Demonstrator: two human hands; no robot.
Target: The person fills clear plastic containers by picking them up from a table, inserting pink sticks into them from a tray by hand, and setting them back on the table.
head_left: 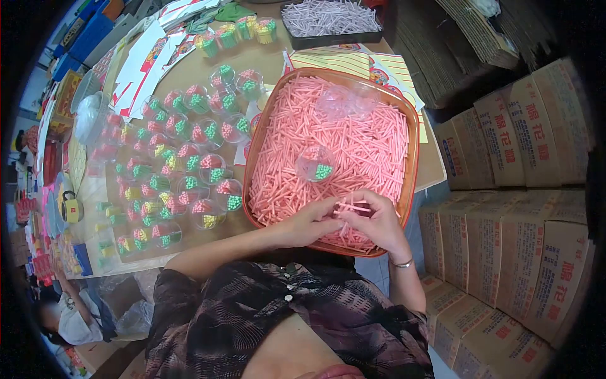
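"Where are the hands?"

"Both are over the tray [413,161], by its near edge, right of the middle. The right hand [377,224] pinches a few pink sticks [353,207] between thumb and fingers."

"And the left hand [309,222]?"

"Its fingertips meet the left ends of those sticks; I can't tell whether it grips them or only touches."

"What's in the tray?"

"A heap of loose sticks [372,142], all pink. A clear cup [315,164] of pink and green ones sits on the heap near the middle, and some clear cups [344,102] lie towards the far edge."

"Around it?"

"Filled cups [205,131] crowd the bench [274,58] from the tray's left edge outward, some with yellow. A black tray [331,39] of pale sticks [331,18] is at the bench's far edge. Cartons [499,246] are stacked beyond the right edge."
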